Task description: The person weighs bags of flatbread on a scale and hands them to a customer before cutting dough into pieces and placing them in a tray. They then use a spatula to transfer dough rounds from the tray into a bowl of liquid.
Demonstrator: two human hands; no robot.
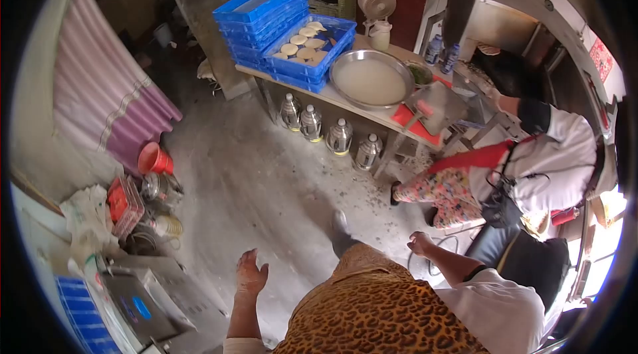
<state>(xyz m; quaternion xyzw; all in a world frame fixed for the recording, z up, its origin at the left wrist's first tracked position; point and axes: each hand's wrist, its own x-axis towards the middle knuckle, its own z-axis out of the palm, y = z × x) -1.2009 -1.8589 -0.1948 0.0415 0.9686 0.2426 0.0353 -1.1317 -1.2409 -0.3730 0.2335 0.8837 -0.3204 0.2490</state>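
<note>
My left hand (251, 275) hangs over the concrete floor with its fingers spread and nothing in it. My right hand (420, 244) is loosely curled beside my leopard-print clothing (372, 307), also holding nothing. My dark shoe (340, 231) steps forward between the two hands. Neither hand touches any object.
A long table (345, 98) ahead carries stacked blue crates (266, 18), a crate of round dough pieces (307, 45) and a wide metal pan (371, 80). Several plastic jugs (325, 131) stand under it. Another person (525, 168) bends at the right. A metal machine (143, 301), red funnel (154, 159) and clutter sit at the left.
</note>
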